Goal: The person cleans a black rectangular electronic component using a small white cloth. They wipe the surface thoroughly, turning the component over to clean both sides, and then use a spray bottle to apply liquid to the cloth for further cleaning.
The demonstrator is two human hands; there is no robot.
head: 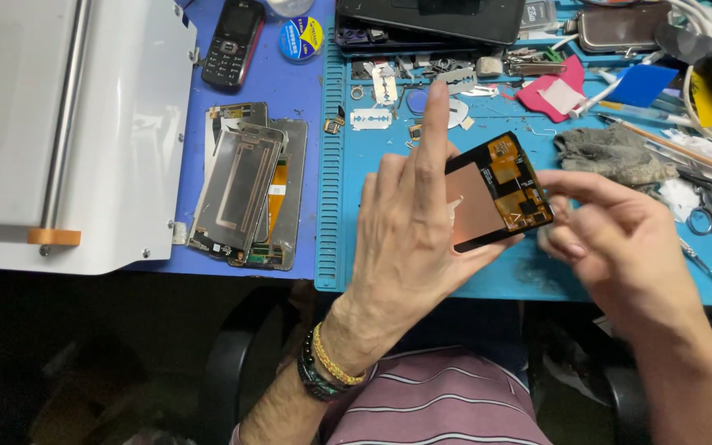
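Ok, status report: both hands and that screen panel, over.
Left hand grips phone display panel, back side up, forefinger raised. Right hand pinches at panel's right edge. Held above blue work mat; grey rag and razor blades lie beyond.

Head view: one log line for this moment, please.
left hand: holds phone screen panel, back side up | right hand: fingertips pinched at panel's right edge | blue mat: razor blades, grey rag
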